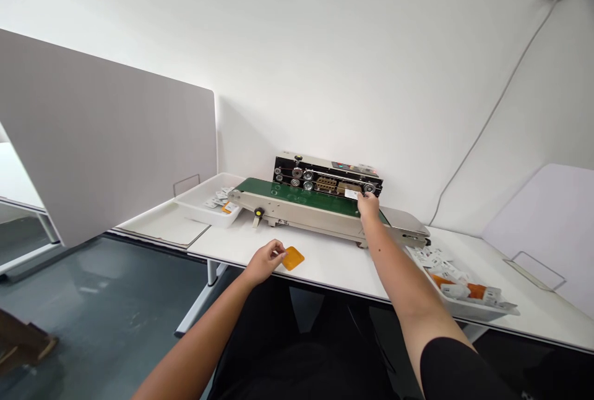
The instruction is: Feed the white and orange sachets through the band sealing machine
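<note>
My right hand (368, 204) reaches out to the right end of a band sealing machine (327, 178), its fingers closed on a small white packet (351, 194). That packet is held at the sealer's front, above the green conveyor belt (304, 197). Close to the table's front edge, my left hand (268, 259) has its fingers curled together at the left edge of a flat orange packet (294, 258). The fingertips appear to pinch that edge, though the contact is small in view.
At the belt's left end stands a white plastic bin (223, 219) with several packets inside. Another bin (477, 310), beside my right forearm, contains white and orange packets. Grey partitions (139, 134) flank the white table (232, 245). A cable (482, 130) runs down the wall.
</note>
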`<control>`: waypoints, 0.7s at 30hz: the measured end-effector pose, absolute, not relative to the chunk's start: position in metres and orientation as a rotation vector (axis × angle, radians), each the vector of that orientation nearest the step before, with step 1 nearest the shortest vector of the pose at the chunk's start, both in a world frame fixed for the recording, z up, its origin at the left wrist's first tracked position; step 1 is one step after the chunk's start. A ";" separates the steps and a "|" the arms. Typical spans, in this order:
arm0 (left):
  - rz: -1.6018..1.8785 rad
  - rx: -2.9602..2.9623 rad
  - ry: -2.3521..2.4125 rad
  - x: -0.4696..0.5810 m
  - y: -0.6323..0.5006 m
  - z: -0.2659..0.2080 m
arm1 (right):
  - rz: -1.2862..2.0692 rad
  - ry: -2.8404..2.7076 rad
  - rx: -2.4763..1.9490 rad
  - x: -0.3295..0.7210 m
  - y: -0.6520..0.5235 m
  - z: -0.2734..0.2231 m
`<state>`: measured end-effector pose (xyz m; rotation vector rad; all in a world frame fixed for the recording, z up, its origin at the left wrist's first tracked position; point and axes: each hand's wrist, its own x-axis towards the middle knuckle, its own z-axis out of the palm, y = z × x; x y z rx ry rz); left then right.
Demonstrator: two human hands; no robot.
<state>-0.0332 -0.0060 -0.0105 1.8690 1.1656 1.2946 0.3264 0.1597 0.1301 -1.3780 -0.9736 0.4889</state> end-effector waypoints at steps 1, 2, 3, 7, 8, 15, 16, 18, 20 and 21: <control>1.274 1.970 1.199 -0.033 -0.007 -0.010 | 0.361 -1.019 -1.341 0.317 0.148 0.123; 1.231 2.086 1.227 -0.031 -0.007 -0.010 | 0.223 -1.080 -1.294 0.305 0.135 0.114; 1.164 2.205 1.251 -0.030 -0.008 -0.011 | 0.082 -1.168 -1.232 0.291 0.121 0.101; 0.804 2.532 1.279 -0.021 -0.010 -0.013 | 0.196 -1.614 -1.019 0.231 0.070 0.033; 0.766 2.565 1.261 -0.020 -0.011 -0.013 | 0.300 -1.712 -0.991 0.219 0.060 0.016; 0.898 2.420 1.094 -0.026 -0.014 -0.008 | 0.611 -2.210 -0.799 0.198 0.038 -0.019; 0.958 2.343 1.107 -0.028 -0.013 -0.008 | 0.655 -2.219 -0.786 0.199 0.037 -0.016; 1.064 2.202 1.113 -0.030 -0.009 -0.008 | 0.726 -2.227 -0.759 0.202 0.036 -0.011; 1.123 2.109 1.107 -0.031 -0.006 -0.009 | 0.772 -2.175 -0.771 0.202 0.035 -0.010; 1.146 2.069 1.111 -0.031 -0.004 -0.010 | 0.799 -2.114 -0.802 0.202 0.035 -0.012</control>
